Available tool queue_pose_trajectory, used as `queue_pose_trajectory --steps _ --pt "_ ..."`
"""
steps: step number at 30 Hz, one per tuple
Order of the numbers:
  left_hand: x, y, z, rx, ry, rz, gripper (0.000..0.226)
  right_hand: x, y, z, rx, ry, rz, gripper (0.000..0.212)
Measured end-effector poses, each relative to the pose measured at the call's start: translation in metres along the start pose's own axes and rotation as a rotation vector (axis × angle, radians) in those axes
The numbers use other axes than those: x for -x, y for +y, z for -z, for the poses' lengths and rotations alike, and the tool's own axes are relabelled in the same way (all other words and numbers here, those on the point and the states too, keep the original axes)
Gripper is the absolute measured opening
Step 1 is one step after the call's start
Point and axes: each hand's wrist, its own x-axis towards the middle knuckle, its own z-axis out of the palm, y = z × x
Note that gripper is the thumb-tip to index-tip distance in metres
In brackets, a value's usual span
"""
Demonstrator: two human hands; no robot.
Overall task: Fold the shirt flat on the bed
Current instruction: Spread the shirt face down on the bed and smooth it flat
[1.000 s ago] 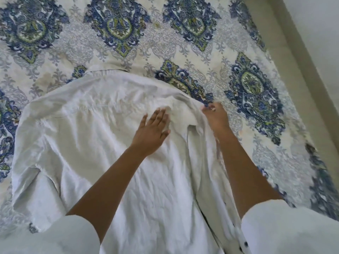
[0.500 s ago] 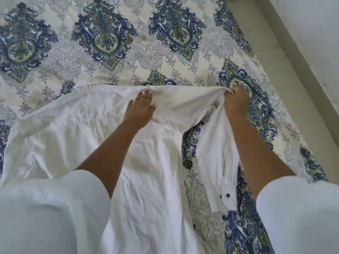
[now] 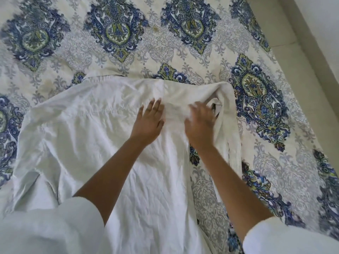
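A white button shirt (image 3: 88, 140) lies spread on the patterned bed (image 3: 183, 57), back side up, collar toward the far side. My left hand (image 3: 149, 121) rests palm down on the upper back of the shirt, fingers apart. My right hand (image 3: 200, 122) is blurred and lies flat on the cloth just right of it, beside the bunched right shoulder (image 3: 222, 96). A strip of the shirt's right front (image 3: 233, 143) hangs down along my right forearm. Neither hand pinches cloth that I can see.
The bed cover has blue and green medallions on cream. The bed's right edge (image 3: 271, 52) meets a pale floor and wall (image 3: 315, 30) at the upper right. White sleeves of my own top fill the bottom corners.
My right hand has let go of the shirt's right shoulder edge and come left onto the cloth. My left hand slid slightly toward me. The right shoulder now lies bunched.
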Motion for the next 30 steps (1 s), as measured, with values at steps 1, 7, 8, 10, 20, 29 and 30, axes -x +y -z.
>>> queue_pose_trajectory --steps 1,7,8,10,20,29,30 --pt "0.008 -0.002 -0.008 -0.044 -0.024 -0.009 0.057 0.011 -0.012 -0.010 -0.037 -0.149 0.070 0.045" --pt "0.044 -0.059 -0.012 -0.200 -0.167 0.220 0.063 0.038 0.013 -0.025 0.285 -0.506 -0.064 0.053" --pt "0.055 -0.061 -0.009 -0.218 -0.173 0.202 0.062 0.042 0.015 -0.019 0.302 -0.474 -0.121 0.054" --pt "0.079 -0.050 -0.007 -0.233 -0.156 0.107 0.063 0.061 0.003 -0.011 0.289 -0.410 -0.066 0.053" --pt "0.193 0.038 -0.061 -0.042 -0.181 -0.021 0.066 0.187 -0.001 0.026 -0.428 -0.215 -0.445 0.036" --pt "0.280 0.132 -0.090 0.211 0.061 -0.117 0.035 0.270 0.025 0.062 -0.648 -0.707 -0.711 0.021" --pt "0.283 0.139 -0.093 0.223 0.047 -0.103 0.035 0.273 0.027 0.062 -0.606 -0.714 -0.683 0.018"
